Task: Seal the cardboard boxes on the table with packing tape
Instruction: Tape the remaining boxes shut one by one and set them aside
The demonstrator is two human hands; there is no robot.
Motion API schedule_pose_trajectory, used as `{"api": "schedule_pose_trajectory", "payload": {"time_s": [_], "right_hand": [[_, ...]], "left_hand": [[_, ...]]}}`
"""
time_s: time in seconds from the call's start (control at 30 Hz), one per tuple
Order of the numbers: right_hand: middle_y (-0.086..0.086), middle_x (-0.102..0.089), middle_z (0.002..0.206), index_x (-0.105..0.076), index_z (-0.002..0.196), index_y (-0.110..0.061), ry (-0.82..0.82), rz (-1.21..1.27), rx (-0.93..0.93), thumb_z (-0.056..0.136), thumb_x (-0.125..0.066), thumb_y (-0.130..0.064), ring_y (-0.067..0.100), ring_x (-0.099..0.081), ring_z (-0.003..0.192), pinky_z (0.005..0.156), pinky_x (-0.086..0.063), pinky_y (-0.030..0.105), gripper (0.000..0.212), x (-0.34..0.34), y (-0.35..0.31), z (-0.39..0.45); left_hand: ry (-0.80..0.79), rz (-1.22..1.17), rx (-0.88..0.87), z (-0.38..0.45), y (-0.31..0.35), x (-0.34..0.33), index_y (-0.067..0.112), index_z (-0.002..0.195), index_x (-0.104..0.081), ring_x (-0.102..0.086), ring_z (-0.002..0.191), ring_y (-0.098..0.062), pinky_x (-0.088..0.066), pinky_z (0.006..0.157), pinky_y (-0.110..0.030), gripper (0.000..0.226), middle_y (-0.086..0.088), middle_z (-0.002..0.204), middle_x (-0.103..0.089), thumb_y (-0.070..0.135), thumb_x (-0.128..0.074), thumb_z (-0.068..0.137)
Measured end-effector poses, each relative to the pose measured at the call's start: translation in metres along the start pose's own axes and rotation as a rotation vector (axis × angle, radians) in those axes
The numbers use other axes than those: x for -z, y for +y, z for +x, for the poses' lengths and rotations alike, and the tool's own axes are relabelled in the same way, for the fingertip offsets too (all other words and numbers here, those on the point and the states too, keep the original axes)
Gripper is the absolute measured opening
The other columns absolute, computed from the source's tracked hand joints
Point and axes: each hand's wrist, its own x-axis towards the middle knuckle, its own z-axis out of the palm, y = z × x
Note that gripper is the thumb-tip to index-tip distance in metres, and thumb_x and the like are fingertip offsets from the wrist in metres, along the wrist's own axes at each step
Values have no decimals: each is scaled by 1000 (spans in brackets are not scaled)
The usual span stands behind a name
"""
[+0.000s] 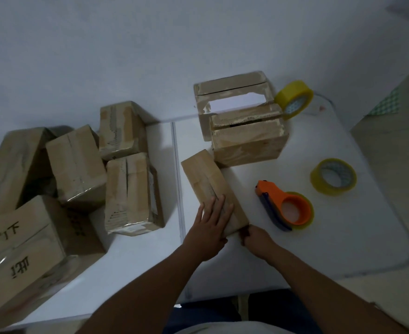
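The left hand (pixel 210 227) lies flat on a small box (pixel 210 186); the right hand (pixel 251 237) pinches its near end, beside the tape dispenser (pixel 284 204).

Desk (pixel 136 273): you see a white top with a seam running front to back.
Wall (pixel 126 44): plain and pale, behind your desk.
Checked cloth (pixel 386 103): green and white, at your far right, off the desk.

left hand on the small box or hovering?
Touching. The head view shows the left hand lying flat on top of the small box, fingers spread across its near end with no gap visible.
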Motion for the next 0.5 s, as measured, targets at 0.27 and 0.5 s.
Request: {"api": "schedule_pose_trajectory", "payload": {"time_s": [0.27,0.5], "right_hand": [[15,-56,99,-56,102,-2,718,-86,85,84,-66,-9,33,-54,90,77,-46,48,21,52,17,-2],[12,-48,93,-41,90,-9,457,-120,-20,90,-65,-32,25,-49,80,62,-32,31,34,72,39,9]], "left_hand": [[50,-18,-82,-18,-20,11,24,159,-4,-1,151,-34,-5,118,-51,105,-10,166,3,50,-71,82],[-21,-108,-12,-26,-6,28,32,157,1,15,150,-22,7,118,-44,79,5,164,14,54,-44,96]]}}
